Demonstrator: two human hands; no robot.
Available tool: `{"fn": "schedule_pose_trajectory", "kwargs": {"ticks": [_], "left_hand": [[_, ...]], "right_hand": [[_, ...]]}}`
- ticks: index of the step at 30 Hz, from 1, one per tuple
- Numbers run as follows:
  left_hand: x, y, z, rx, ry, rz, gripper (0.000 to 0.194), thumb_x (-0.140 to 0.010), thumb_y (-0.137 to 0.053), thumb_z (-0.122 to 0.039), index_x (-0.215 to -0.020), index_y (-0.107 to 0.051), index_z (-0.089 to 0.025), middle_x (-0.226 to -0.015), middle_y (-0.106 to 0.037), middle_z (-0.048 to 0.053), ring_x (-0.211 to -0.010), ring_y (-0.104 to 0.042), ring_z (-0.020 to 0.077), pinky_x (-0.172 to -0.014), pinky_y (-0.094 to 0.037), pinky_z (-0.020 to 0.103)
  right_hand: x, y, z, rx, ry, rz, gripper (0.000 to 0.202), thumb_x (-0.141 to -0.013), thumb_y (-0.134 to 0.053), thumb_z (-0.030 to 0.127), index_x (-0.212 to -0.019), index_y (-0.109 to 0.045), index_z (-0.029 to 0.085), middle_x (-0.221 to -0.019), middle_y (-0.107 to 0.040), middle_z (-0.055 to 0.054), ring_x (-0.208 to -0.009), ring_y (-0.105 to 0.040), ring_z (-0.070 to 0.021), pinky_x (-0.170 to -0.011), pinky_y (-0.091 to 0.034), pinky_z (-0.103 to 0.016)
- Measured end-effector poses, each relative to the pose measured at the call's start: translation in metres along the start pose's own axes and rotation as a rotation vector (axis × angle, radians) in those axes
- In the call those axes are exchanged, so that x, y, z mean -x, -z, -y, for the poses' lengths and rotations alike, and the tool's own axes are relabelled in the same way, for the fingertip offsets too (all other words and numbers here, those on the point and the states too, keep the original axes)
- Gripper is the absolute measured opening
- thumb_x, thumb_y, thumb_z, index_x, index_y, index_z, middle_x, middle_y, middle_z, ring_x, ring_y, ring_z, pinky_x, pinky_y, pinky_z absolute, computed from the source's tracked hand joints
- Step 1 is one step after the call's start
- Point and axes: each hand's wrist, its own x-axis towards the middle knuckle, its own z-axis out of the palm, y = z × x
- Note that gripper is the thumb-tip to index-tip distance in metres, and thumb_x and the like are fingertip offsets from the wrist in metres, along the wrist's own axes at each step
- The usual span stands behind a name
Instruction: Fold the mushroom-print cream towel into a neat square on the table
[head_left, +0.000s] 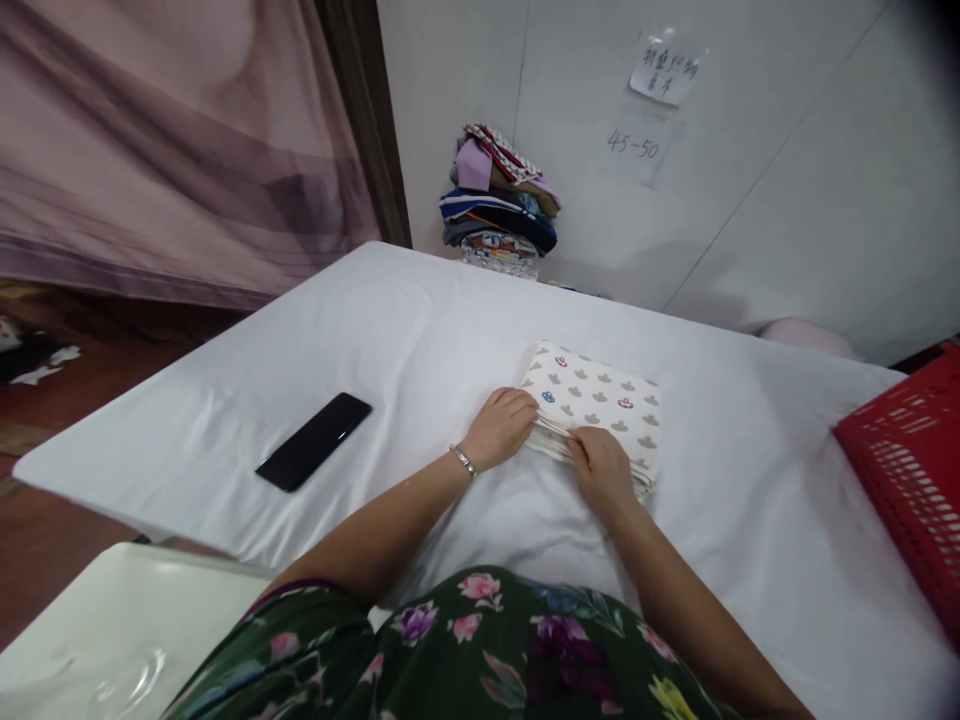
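Observation:
A folded cream cloth point(592, 395) with small grey, red and blue motifs lies on the white-covered table in front of me. Its near edge shows several stacked layers. My left hand point(501, 428) grips the cloth's near left corner, fingers curled over it. Along the near edge, close to the middle, my right hand point(602, 462) pinches the layers between thumb and fingers. The undersides of both hands' grips are hidden.
A black phone point(315, 440) lies on the white tablecloth point(420, 330) at left. At the right edge sits a red plastic basket point(907, 460). Folded clothes point(499, 205) are stacked behind the table by the wall. A pale stool point(127, 620) stands at lower left.

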Motion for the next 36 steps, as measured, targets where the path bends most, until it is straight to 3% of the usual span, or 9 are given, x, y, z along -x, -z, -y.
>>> {"fn": "schedule_pose_trajectory", "kwargs": {"ticks": [5, 14, 22, 27, 34, 36], "left_hand": [[0.000, -0.004, 0.003, -0.070, 0.115, 0.061, 0.013, -0.079, -0.048, -0.010, -0.090, -0.053, -0.016, -0.088, -0.060, 0.006, -0.087, -0.052, 0.0207, -0.082, -0.040, 0.037], [0.005, -0.003, 0.003, -0.048, 0.132, 0.090, 0.022, -0.076, -0.047, -0.006, -0.092, -0.055, -0.019, -0.095, -0.060, 0.006, -0.094, -0.050, 0.0208, -0.081, -0.038, 0.035], [0.012, -0.001, 0.003, 0.070, 0.197, -0.002, 0.023, -0.074, -0.047, -0.005, -0.091, -0.055, -0.019, -0.097, -0.059, 0.004, -0.095, -0.048, 0.0196, -0.081, -0.039, 0.034], [0.012, -0.003, 0.002, 0.038, 0.230, 0.042, 0.020, -0.074, -0.048, -0.005, -0.087, -0.055, -0.019, -0.091, -0.058, 0.005, -0.090, -0.048, 0.0208, -0.077, -0.039, 0.035], [-0.002, 0.002, -0.014, -0.079, 0.056, 0.111, 0.025, -0.084, -0.042, -0.009, -0.105, -0.053, -0.019, -0.099, -0.057, 0.007, -0.095, -0.048, 0.0218, -0.083, -0.035, 0.037], [-0.009, -0.002, -0.019, -0.097, 0.008, 0.137, 0.021, -0.087, -0.041, -0.012, -0.102, -0.055, -0.019, -0.096, -0.057, 0.007, -0.094, -0.048, 0.0211, -0.083, -0.034, 0.037]], "right_hand": [[0.000, 0.000, 0.002, 0.029, 0.030, -0.003, 0.021, -0.091, -0.041, 0.026, -0.100, -0.059, 0.018, -0.091, -0.064, -0.008, -0.086, -0.055, -0.0206, -0.077, -0.042, -0.034], [0.003, -0.002, 0.000, 0.052, 0.067, -0.003, 0.022, -0.090, -0.042, 0.024, -0.103, -0.058, 0.018, -0.092, -0.064, -0.008, -0.085, -0.054, -0.0213, -0.076, -0.042, -0.035], [0.004, 0.000, 0.001, 0.059, 0.086, -0.011, 0.019, -0.090, -0.043, 0.024, -0.098, -0.059, 0.017, -0.090, -0.064, -0.008, -0.083, -0.054, -0.0206, -0.076, -0.041, -0.034], [0.003, 0.000, 0.004, 0.092, 0.092, 0.048, 0.021, -0.089, -0.042, 0.022, -0.102, -0.059, 0.018, -0.094, -0.064, -0.008, -0.085, -0.054, -0.0214, -0.075, -0.041, -0.035], [0.002, 0.000, 0.008, 0.098, 0.063, 0.065, 0.028, -0.088, -0.042, 0.020, -0.112, -0.056, 0.018, -0.098, -0.063, -0.010, -0.091, -0.054, -0.0237, -0.079, -0.042, -0.038], [0.001, -0.001, 0.008, 0.095, 0.067, 0.067, 0.030, -0.087, -0.042, 0.019, -0.114, -0.055, 0.018, -0.099, -0.062, -0.011, -0.092, -0.053, -0.0240, -0.079, -0.042, -0.038]]}}
